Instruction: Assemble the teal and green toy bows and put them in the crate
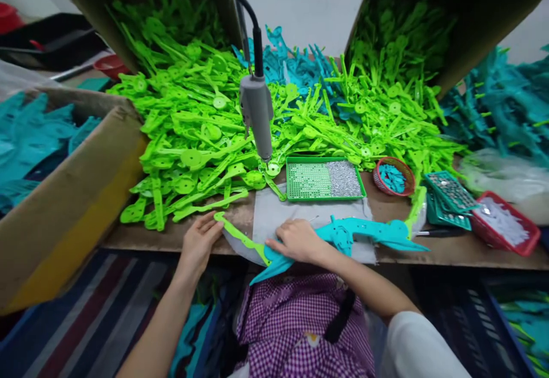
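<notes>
My left hand (198, 243) rests at the table's front edge, fingers laid on the end of a green plastic arm piece (240, 235). My right hand (297, 241) presses down on a teal plastic body part (364, 231) that lies across a grey cloth (274, 212); the green piece runs under this hand and meets the teal part there. A grey electric screwdriver (256, 114) hangs on a black cable above the table, just behind the hands. Behind the cloth sits a green screw tray (325, 179) holding small silver screws.
A big heap of green parts (193, 126) covers the table's back, spilling from two tipped cardboard boxes. Teal parts (493, 103) pile at the right and fill a box (64, 195) at the left. A small red basket (393, 176), stacked teal trays (448, 195) and a red tray (506, 223) stand right.
</notes>
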Action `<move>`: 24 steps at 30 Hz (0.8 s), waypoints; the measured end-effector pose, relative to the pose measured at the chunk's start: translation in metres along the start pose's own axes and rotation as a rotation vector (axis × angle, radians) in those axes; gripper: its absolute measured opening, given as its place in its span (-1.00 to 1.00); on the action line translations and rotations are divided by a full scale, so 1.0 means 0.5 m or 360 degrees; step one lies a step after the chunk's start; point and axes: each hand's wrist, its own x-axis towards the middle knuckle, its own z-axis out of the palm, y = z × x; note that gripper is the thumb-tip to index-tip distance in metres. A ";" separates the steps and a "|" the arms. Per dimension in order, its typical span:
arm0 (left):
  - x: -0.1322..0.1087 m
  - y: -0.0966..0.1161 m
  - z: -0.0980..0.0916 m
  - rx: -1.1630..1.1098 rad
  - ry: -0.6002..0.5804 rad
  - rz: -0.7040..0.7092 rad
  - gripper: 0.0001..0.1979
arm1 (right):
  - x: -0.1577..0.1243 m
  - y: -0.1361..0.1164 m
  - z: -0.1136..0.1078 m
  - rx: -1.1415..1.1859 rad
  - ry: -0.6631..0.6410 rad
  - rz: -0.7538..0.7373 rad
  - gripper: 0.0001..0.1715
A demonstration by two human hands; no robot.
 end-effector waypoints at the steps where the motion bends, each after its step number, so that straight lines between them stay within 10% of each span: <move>1: 0.001 -0.001 -0.001 0.0010 0.0011 0.0004 -0.39 | 0.001 0.003 0.001 0.0025 -0.0009 0.0002 -0.19; 12: 0.042 -0.018 -0.006 0.0307 0.0122 0.0384 -0.46 | 0.005 0.042 -0.031 0.0158 0.0352 -0.0088 -0.50; 17: 0.007 -0.042 -0.009 0.0760 0.0233 0.0877 -0.54 | -0.110 0.196 -0.095 0.0263 0.0655 0.0249 -0.66; 20: -0.029 -0.054 -0.002 0.0991 0.0319 0.1194 -0.69 | -0.181 0.303 -0.097 0.0145 0.0482 0.0363 -0.68; 24: -0.060 -0.068 0.009 0.1137 0.0318 0.1369 -0.84 | -0.214 0.340 -0.090 -0.0098 0.0688 0.0384 -0.75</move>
